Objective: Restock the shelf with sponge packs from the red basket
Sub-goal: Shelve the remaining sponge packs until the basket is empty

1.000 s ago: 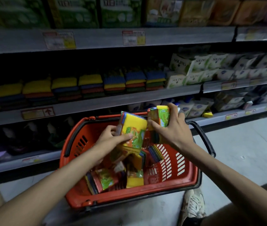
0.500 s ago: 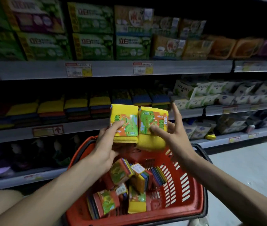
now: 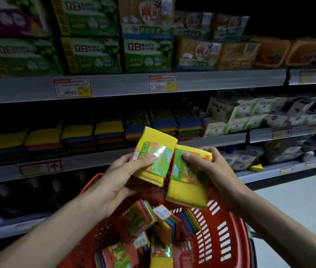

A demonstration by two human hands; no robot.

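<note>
Carry step: my left hand point(image 3: 126, 176) grips one sponge pack point(image 3: 154, 149), my right hand point(image 3: 211, 171) grips a second sponge pack point(image 3: 189, 190) over the red basket point(image 3: 230, 238). Next I'd slot both onto the sponge shelf point(image 3: 95, 161).

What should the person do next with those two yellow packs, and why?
Probably reach forward and lay both on the sponge stacks. The left hand grips the left pack, the right hand the right pack; both are above the basket, with those stacks just beyond.
</note>
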